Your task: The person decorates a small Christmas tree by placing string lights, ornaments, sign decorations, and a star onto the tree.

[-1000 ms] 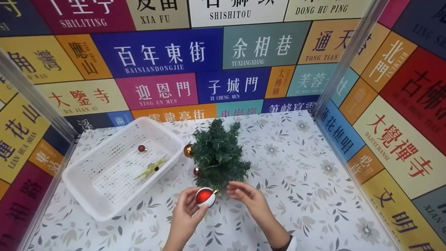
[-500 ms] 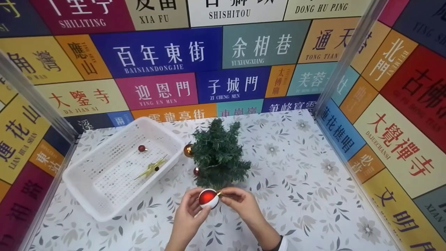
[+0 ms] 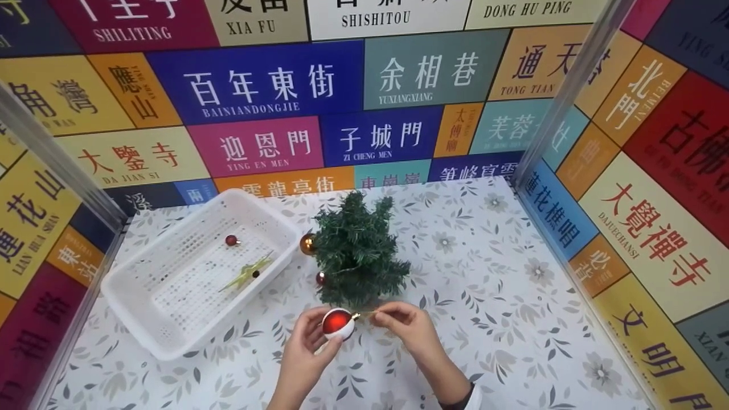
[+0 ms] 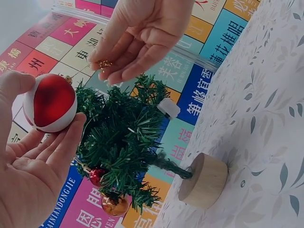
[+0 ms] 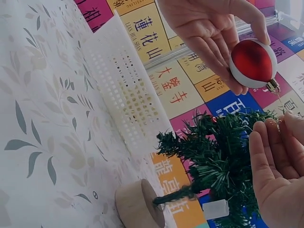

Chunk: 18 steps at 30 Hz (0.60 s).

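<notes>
A red and white Christmas bauble (image 3: 338,323) with a gold cap is gripped between the thumb and fingers of my left hand (image 3: 307,347). My right hand (image 3: 413,330) pinches the thin gold hanging string (image 5: 280,102) tied to that cap, and the string is stretched between the hands. Just beyond both hands stands a small green artificial Christmas tree (image 3: 361,250) on a round wooden base (image 4: 204,180). On the tree's left side hang a gold bauble (image 3: 307,245) and a small red bauble (image 4: 97,177).
A white perforated plastic basket (image 3: 131,307) stands left of the tree. Inside it lie a small red bauble (image 3: 231,241) and a yellow-green star-like ornament (image 3: 248,273). A white box-shaped piece (image 4: 168,108) shows among the branches. Walls with printed signs surround the floral tabletop (image 3: 484,319).
My right hand came in to the bauble's cap, then drew back to the right with the string pinched. My left hand and the bauble shifted only slightly.
</notes>
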{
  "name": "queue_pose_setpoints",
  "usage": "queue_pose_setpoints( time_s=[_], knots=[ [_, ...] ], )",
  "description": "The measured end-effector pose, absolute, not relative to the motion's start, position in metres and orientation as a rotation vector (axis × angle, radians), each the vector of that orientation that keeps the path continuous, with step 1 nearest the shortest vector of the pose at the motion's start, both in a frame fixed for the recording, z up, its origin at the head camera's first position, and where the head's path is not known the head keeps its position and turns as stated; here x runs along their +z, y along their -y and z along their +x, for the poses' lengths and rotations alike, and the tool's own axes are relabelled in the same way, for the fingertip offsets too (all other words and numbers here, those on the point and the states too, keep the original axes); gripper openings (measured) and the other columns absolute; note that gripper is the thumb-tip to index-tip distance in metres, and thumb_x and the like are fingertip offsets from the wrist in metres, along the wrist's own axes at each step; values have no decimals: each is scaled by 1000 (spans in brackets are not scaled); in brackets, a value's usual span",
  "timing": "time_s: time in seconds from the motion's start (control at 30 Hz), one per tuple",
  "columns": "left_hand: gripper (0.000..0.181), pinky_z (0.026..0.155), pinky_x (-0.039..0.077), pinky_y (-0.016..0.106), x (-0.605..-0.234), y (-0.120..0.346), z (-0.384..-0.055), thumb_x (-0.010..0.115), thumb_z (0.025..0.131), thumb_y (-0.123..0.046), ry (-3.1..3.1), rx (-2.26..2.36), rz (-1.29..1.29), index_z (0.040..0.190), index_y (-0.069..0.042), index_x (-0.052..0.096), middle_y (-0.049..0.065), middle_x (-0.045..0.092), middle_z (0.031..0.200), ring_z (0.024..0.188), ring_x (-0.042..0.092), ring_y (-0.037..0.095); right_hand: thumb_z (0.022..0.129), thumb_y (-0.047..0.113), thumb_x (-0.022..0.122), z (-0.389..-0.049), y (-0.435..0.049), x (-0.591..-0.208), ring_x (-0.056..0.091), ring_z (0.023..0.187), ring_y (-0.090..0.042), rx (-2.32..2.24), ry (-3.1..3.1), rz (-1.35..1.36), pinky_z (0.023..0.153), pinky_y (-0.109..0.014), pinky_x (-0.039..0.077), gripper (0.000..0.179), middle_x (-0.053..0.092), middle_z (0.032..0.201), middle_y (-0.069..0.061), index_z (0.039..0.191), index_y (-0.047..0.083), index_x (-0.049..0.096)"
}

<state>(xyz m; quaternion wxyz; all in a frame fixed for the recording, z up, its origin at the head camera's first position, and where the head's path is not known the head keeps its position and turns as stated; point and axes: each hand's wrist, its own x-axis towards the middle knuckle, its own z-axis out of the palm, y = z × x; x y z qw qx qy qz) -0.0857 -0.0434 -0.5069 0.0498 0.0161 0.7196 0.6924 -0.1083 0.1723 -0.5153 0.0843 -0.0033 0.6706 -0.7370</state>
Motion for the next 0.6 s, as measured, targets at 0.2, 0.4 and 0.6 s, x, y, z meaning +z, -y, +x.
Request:
queue_pose_setpoints(
  time_s=[0.2, 0.4, 0.6],
  knots=[
    [58, 101, 58, 33, -514, 39, -86, 82, 90, -9, -2230, 2079, 98, 135, 7, 50, 26, 63, 135, 123, 67, 34, 96, 6, 73, -113, -178, -508, 73, 89, -4, -2228, -2003, -79, 87, -23, 60, 11, 76, 89, 12, 102, -2, 74],
    [62, 102, 58, 34, -522, 33, -88, 84, 87, -9, -2225, 2024, 125, 135, 4, 48, 22, 63, 134, 125, 65, 32, 99, 7, 69, -117, -176, -500, 72, 87, -4, -2155, -2128, -65, 83, -23, 60, 28, 74, 90, 8, 110, -18, 64],
    [61, 100, 58, 32, -531, 24, -90, 83, 87, -9, -2194, 2000, 174, 136, 5, 49, 22, 62, 134, 123, 64, 34, 99, 11, 71, -117, -172, -491, 70, 85, -5, -2060, -2293, -41, 79, -24, 60, 21, 75, 96, -9, 107, -8, 71]
  ],
)
